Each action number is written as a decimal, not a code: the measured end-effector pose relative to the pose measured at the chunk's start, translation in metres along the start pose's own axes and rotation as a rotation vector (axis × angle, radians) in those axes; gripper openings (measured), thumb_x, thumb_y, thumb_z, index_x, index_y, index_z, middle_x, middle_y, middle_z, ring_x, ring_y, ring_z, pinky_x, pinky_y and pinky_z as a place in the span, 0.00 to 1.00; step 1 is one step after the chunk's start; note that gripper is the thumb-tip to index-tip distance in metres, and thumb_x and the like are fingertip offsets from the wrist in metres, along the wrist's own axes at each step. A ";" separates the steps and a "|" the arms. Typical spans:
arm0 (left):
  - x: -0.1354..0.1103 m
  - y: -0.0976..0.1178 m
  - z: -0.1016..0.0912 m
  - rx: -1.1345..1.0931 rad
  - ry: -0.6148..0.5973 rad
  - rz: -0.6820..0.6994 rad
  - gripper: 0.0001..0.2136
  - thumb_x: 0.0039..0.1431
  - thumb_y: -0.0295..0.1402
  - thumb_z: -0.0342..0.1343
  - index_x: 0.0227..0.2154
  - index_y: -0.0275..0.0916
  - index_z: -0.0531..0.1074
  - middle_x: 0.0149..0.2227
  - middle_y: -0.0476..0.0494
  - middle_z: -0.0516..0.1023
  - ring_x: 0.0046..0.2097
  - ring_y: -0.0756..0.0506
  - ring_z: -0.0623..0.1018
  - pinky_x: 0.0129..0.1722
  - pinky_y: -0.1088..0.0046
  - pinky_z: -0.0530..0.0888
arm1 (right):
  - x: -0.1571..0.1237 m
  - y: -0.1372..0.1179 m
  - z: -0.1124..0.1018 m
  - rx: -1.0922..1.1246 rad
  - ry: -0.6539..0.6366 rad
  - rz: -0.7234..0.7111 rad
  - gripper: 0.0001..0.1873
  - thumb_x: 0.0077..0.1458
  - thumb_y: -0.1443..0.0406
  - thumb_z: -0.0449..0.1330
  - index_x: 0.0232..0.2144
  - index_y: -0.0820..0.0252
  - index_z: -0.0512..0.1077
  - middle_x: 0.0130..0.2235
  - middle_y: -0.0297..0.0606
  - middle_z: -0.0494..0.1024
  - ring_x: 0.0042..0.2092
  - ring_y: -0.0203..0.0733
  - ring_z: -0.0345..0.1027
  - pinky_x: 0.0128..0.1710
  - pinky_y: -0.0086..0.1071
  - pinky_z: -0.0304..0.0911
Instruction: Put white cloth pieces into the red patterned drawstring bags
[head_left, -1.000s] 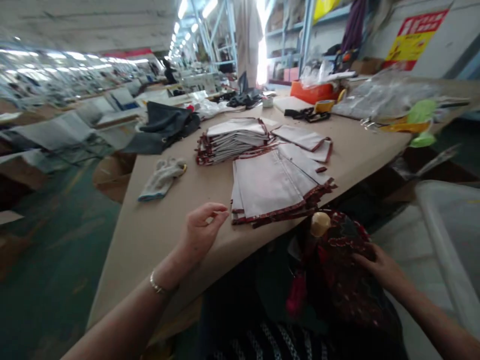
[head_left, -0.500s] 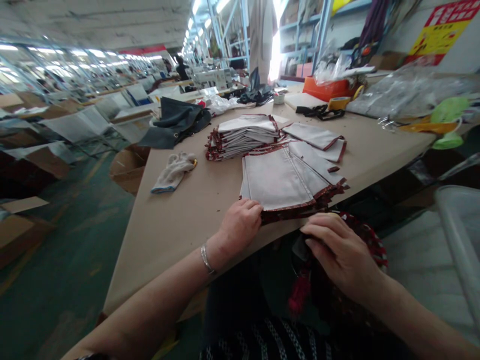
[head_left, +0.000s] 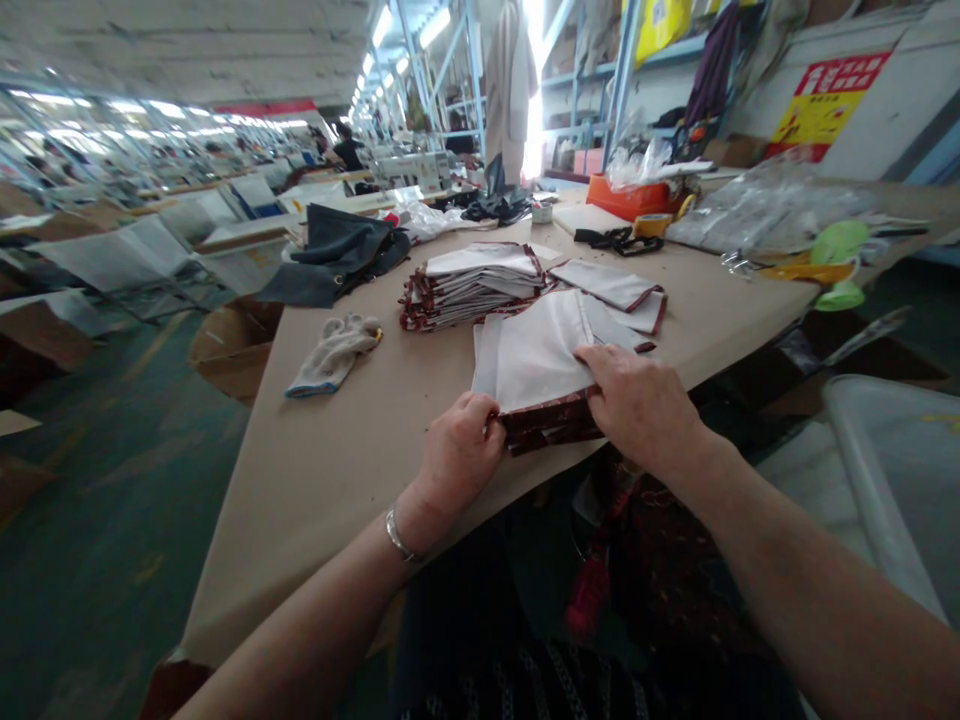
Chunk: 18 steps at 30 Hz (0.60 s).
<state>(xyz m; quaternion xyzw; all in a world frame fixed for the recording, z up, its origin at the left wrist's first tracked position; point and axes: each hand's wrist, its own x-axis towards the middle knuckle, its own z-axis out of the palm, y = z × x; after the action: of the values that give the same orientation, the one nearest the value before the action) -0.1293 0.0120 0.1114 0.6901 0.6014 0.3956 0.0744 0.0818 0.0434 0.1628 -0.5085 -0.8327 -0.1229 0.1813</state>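
A near stack of grey fabric pieces with dark red trim (head_left: 536,360) lies at the front edge of the brown table (head_left: 352,440). My left hand (head_left: 459,455) is closed on the stack's near left corner. My right hand (head_left: 637,405) grips the stack's near right side, fingers over the top piece. A taller stack of the same pieces (head_left: 469,283) sits just beyond, and a few loose pieces (head_left: 611,285) lie to its right. Dark red patterned fabric (head_left: 660,560) rests in my lap below the table edge.
A white work glove (head_left: 332,352) lies left of the stacks. Dark folded cloth (head_left: 334,255) sits at the far left of the table. An orange box (head_left: 630,190), clear plastic bags (head_left: 757,205) and a green object (head_left: 838,255) crowd the far right. A translucent bin (head_left: 892,470) stands at my right.
My right hand rose from the dark fabric in my lap onto the near stack. My left hand closed on the stack's left corner, and the fanned pieces are now gathered together.
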 end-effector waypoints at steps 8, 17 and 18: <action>-0.042 0.058 0.012 -1.288 -0.154 -0.679 0.09 0.48 0.35 0.61 0.28 0.39 0.66 0.25 0.53 0.71 0.25 0.52 0.73 0.22 0.77 0.74 | -0.118 -0.015 0.036 0.596 -0.225 0.084 0.14 0.58 0.73 0.47 0.33 0.62 0.73 0.32 0.40 0.77 0.33 0.42 0.72 0.34 0.31 0.66; -0.092 0.076 0.025 -1.113 -1.026 -0.596 0.15 0.47 0.39 0.63 0.16 0.35 0.68 0.17 0.52 0.65 0.20 0.56 0.63 0.20 0.80 0.61 | -0.177 -0.016 0.019 0.266 0.234 0.150 0.21 0.60 0.62 0.50 0.23 0.65 0.76 0.18 0.30 0.75 0.20 0.34 0.67 0.20 0.24 0.66; -0.091 0.078 0.023 -1.150 -1.100 -0.607 0.16 0.46 0.41 0.63 0.16 0.35 0.68 0.18 0.52 0.66 0.20 0.55 0.64 0.21 0.79 0.62 | -0.183 -0.013 0.013 0.268 0.199 0.124 0.21 0.59 0.61 0.51 0.21 0.64 0.76 0.16 0.28 0.73 0.19 0.33 0.66 0.21 0.24 0.66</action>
<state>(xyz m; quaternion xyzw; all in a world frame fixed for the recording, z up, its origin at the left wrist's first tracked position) -0.0509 -0.0814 0.0995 0.4476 0.3440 0.2108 0.7981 0.1437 -0.1040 0.0725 -0.5155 -0.7865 -0.0491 0.3365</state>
